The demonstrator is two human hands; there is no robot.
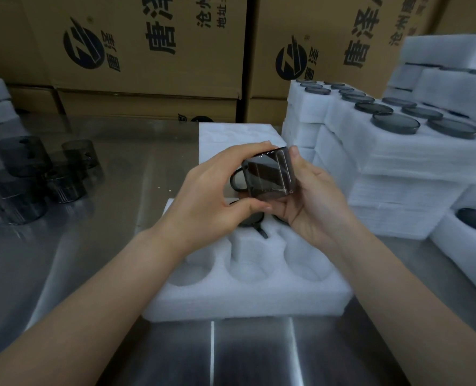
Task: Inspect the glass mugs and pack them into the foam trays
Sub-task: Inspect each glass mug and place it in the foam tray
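Smoky glass mug [270, 174] in curled fingers [245, 149] of left hand [211, 190] and right hand [315, 196]

Left hand [211, 188], right hand [313, 199], seemingly curled

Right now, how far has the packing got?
Done: stacked trays on the right already look filled. In hand: the left hand and right hand hold one mug above the open tray, apparently inspecting it. Left: three near pockets are empty, and loose mugs wait on the table at left.
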